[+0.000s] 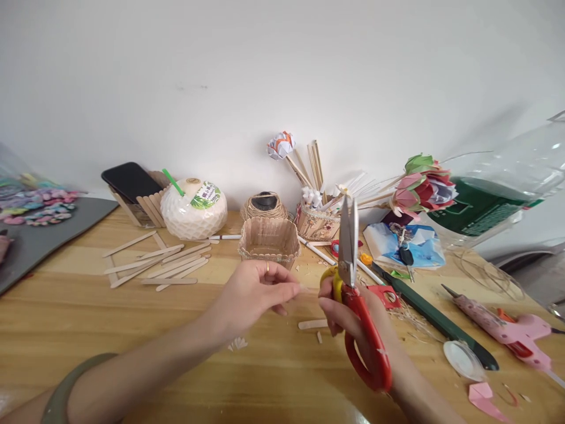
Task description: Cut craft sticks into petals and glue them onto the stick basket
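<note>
My right hand (353,306) grips a pair of red-handled scissors (366,338), blades upward and looking nearly together. With thumb and fingers pinched, my left hand (265,285) is just left of it; a thin pale bit seems to show at the fingertips, too faint to name. Behind the left hand stands a small box made of wooden sticks (269,240), with a scalloped rim. Below the hands lie a short craft stick (312,324), a small cut piece (319,337) and several pale chips (238,343).
Loose craft sticks (176,265) and a wrapped coconut (194,209) are at left, near a phone (132,182) in a stick holder. Twine (262,206) stands behind the box. At right are a green-handled cutter (435,315), a pink glue gun (507,330) and paper flowers (424,188).
</note>
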`<control>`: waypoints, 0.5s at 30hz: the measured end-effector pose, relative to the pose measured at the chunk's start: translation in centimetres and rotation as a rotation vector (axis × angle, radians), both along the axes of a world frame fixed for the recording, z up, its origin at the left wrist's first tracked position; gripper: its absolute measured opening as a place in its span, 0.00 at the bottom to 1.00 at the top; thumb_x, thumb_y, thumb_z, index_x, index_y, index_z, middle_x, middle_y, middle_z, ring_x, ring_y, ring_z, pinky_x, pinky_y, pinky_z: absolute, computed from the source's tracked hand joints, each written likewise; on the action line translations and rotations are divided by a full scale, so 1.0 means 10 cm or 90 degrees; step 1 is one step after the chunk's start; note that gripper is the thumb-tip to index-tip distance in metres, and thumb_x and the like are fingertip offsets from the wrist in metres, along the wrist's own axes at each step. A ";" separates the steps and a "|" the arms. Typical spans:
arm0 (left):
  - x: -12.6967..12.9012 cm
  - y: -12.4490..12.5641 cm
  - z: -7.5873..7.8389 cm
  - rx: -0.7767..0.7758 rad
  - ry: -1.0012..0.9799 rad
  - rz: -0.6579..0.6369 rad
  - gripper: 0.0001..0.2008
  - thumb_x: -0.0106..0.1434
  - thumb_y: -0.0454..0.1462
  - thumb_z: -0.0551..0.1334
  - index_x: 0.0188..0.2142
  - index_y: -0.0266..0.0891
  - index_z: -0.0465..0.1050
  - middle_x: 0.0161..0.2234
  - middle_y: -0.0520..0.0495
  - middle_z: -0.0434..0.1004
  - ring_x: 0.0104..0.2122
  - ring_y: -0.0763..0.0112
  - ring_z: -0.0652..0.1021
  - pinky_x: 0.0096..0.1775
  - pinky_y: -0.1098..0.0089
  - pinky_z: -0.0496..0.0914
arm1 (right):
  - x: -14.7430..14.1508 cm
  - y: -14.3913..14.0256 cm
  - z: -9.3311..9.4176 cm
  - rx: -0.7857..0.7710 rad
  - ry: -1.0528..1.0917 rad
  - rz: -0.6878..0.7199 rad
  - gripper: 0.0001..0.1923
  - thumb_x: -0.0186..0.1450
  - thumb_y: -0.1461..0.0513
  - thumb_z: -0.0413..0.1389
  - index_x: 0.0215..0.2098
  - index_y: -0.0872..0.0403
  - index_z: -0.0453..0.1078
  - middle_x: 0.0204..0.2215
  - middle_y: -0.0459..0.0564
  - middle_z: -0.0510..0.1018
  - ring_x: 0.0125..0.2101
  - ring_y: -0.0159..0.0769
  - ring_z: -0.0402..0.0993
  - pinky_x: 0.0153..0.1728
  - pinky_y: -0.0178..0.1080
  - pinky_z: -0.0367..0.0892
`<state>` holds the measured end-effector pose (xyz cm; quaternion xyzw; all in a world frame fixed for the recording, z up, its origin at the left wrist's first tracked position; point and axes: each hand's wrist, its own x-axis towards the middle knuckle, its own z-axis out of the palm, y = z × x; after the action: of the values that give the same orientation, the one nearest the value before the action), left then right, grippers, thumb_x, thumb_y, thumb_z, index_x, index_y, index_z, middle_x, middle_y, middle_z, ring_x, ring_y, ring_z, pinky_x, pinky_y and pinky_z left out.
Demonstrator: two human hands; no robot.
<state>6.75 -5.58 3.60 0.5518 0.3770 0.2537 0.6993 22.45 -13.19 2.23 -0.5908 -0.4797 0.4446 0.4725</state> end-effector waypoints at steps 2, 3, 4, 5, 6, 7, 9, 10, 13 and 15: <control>-0.02 0.02 0.05 0.012 -0.034 0.047 0.05 0.50 0.36 0.65 0.24 0.35 0.73 0.23 0.52 0.73 0.25 0.76 0.71 0.27 0.75 0.69 | 0.00 -0.03 0.02 0.013 0.004 0.024 0.20 0.55 0.46 0.56 0.25 0.53 0.62 0.18 0.41 0.61 0.20 0.29 0.56 0.19 0.32 0.58; -0.03 0.02 0.07 0.016 -0.051 0.068 0.05 0.50 0.36 0.65 0.25 0.35 0.73 0.23 0.51 0.74 0.25 0.75 0.72 0.27 0.75 0.69 | 0.00 -0.05 0.03 0.013 -0.007 0.042 0.20 0.56 0.45 0.55 0.25 0.53 0.62 0.19 0.42 0.62 0.21 0.30 0.57 0.21 0.33 0.58; -0.04 0.03 0.09 0.021 -0.068 0.088 0.06 0.50 0.36 0.66 0.25 0.35 0.73 0.23 0.51 0.74 0.25 0.75 0.72 0.27 0.75 0.69 | 0.00 -0.07 0.05 0.007 -0.027 0.065 0.21 0.56 0.44 0.54 0.26 0.53 0.63 0.20 0.43 0.63 0.22 0.31 0.58 0.22 0.33 0.58; -0.04 0.03 0.10 0.026 -0.086 0.105 0.06 0.50 0.37 0.66 0.25 0.35 0.73 0.23 0.51 0.74 0.25 0.75 0.72 0.27 0.75 0.69 | -0.01 -0.08 0.07 0.000 -0.055 0.086 0.23 0.56 0.42 0.54 0.26 0.53 0.63 0.21 0.43 0.63 0.22 0.31 0.58 0.23 0.34 0.58; -0.05 0.04 0.12 0.030 -0.103 0.120 0.06 0.50 0.37 0.66 0.25 0.35 0.73 0.23 0.51 0.74 0.24 0.75 0.72 0.26 0.74 0.69 | -0.01 -0.08 0.09 -0.010 -0.084 0.108 0.24 0.55 0.41 0.53 0.26 0.53 0.64 0.21 0.44 0.64 0.23 0.32 0.59 0.24 0.34 0.58; -0.06 0.04 0.12 0.033 -0.118 0.131 0.07 0.50 0.37 0.66 0.25 0.35 0.73 0.23 0.51 0.74 0.24 0.75 0.72 0.26 0.74 0.68 | -0.02 -0.09 0.11 -0.020 -0.110 0.128 0.25 0.55 0.40 0.53 0.26 0.53 0.64 0.22 0.44 0.64 0.24 0.33 0.60 0.24 0.34 0.58; -0.06 0.03 0.13 0.037 -0.133 0.144 0.07 0.51 0.38 0.66 0.26 0.35 0.73 0.22 0.51 0.74 0.24 0.75 0.72 0.27 0.74 0.68 | -0.03 -0.09 0.16 -0.036 -0.147 0.165 0.25 0.54 0.39 0.52 0.27 0.52 0.65 0.23 0.45 0.66 0.25 0.35 0.61 0.25 0.35 0.59; -0.06 0.03 0.13 0.037 -0.134 0.146 0.07 0.51 0.38 0.66 0.26 0.35 0.73 0.22 0.51 0.74 0.24 0.75 0.72 0.27 0.74 0.68 | -0.04 -0.08 0.17 -0.040 -0.159 0.174 0.26 0.54 0.38 0.52 0.27 0.52 0.65 0.23 0.46 0.67 0.26 0.36 0.62 0.25 0.35 0.60; -0.06 0.02 0.13 0.041 -0.127 0.149 0.06 0.51 0.37 0.66 0.26 0.35 0.73 0.23 0.51 0.75 0.24 0.75 0.72 0.27 0.74 0.69 | -0.05 -0.09 0.18 -0.046 -0.182 0.178 0.26 0.54 0.38 0.51 0.28 0.51 0.65 0.24 0.47 0.69 0.27 0.37 0.64 0.26 0.36 0.62; -0.07 0.02 0.14 0.047 -0.125 0.147 0.06 0.51 0.37 0.66 0.25 0.35 0.73 0.23 0.51 0.74 0.24 0.76 0.72 0.28 0.74 0.69 | -0.05 -0.09 0.16 -0.049 -0.196 0.172 0.25 0.55 0.38 0.51 0.29 0.51 0.65 0.25 0.47 0.69 0.28 0.38 0.65 0.28 0.36 0.62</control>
<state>6.08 -5.42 4.97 0.5029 0.3584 0.3991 0.6778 22.00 -14.12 3.83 -0.5997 -0.6039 0.4265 0.3063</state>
